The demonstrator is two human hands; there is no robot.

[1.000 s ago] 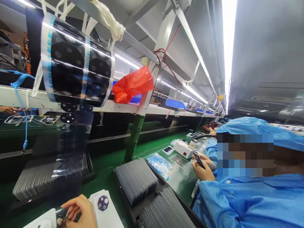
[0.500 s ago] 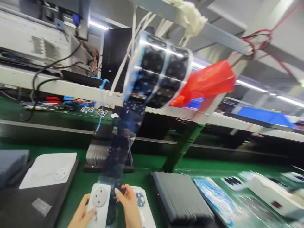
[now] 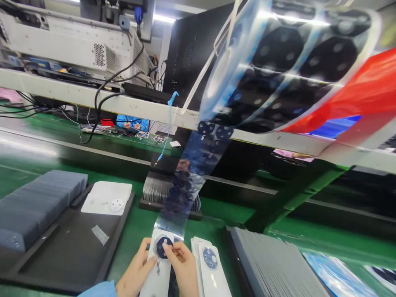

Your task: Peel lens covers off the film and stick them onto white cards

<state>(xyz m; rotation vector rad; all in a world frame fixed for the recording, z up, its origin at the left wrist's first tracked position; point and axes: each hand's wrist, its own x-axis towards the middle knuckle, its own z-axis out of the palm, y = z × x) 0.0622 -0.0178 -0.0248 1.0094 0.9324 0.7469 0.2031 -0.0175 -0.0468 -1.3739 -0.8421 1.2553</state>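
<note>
My left hand (image 3: pixel 136 266) holds a white phone back panel (image 3: pixel 157 270) by its left edge, fingers closed on it. On the panel's round camera area lies a dark round sticker (image 3: pixel 163 246), pinched at its right side by my right hand (image 3: pixel 182 264). Behind the panel hangs a clear strip of dark stickers (image 3: pixel 188 177), coming down from a large roll (image 3: pixel 287 62). Just right of my right hand lie white panels (image 3: pixel 213 272), the top one with a dark round sticker on it.
A black tray (image 3: pixel 62 255) at left bears grey sheets (image 3: pixel 40 206) and a white panel (image 3: pixel 108 196). More grey sheets (image 3: pixel 275 264) stand at right. A white rail (image 3: pixel 167 113) crosses behind, with a person's hands (image 3: pixel 131 124) beyond it.
The dark sticker in my right hand has moved from beside the panel onto its round camera area. The camera view has shifted, so the roll appears larger and further right.
</note>
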